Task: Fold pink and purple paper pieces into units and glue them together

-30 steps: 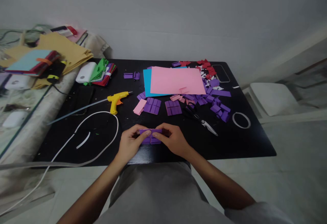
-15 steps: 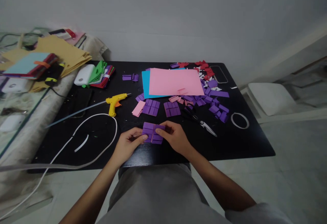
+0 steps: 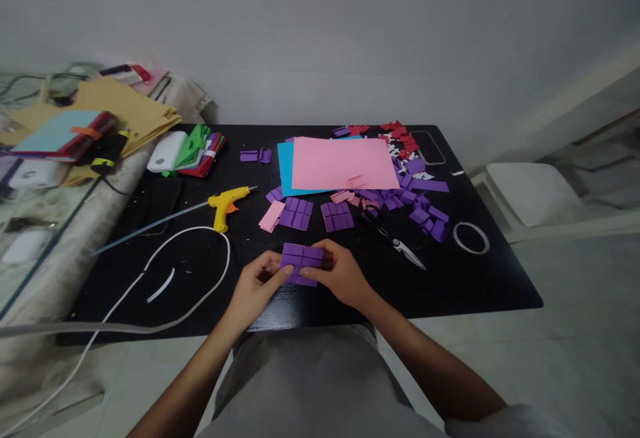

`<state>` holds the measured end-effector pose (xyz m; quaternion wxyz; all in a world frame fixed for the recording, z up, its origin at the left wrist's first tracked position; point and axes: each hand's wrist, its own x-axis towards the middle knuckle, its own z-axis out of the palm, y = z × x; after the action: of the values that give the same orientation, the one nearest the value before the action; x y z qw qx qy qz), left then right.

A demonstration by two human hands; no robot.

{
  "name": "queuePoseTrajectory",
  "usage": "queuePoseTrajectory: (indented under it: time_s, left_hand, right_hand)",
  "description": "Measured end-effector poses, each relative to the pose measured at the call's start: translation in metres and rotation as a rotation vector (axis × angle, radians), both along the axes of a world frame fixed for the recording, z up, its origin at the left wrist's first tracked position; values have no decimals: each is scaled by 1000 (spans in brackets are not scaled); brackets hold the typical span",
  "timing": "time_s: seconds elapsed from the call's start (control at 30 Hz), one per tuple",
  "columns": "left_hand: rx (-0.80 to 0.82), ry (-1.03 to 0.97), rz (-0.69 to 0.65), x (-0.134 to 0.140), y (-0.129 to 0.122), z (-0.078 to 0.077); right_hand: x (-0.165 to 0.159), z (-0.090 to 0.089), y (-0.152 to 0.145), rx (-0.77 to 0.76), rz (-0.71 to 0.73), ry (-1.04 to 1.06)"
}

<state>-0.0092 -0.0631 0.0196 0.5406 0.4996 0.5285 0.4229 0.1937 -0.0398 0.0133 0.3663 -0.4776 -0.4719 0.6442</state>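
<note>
Glue gun (image 3: 224, 203), yellow, lies on the black bench (image 3: 450, 285). The left hand (image 3: 257, 285) has its fingers grasping the left side of a purple folded-paper panel (image 3: 303, 255) near the bench's front edge; the right hand (image 3: 346, 275) grips its right side. Farther right lie scissors (image 3: 397, 244) and a white ring (image 3: 485, 241).

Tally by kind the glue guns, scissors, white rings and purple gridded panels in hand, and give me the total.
Yellow glue gun: 1
Scissors: 1 pair
White ring: 1
Purple gridded panel, held between the left hand and the right hand: 1
Total: 4
</note>
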Motion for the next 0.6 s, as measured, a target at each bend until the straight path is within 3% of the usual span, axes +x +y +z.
queuePoseTrajectory:
  time_s: [0.23,0.3,0.4,0.47,0.6]
  left_hand:
    - [-61,-110,-50,-3,0,-6]
    - [-71,-94,-23,-9,1,-9]
    - [-94,-35,8,-17,1,-14]
    - [-94,5,13,-20,1,-16]
    - [-106,16,25,-18,3,-16]
  right_hand:
    - [6,2,4,119,97,-104]
    - [16,4,14,271,62,-238]
    - [35,4,31,600,-93,-602]
    - [42,0,40,707,-32,-801]
    - [42,-8,35,734,211,-982]
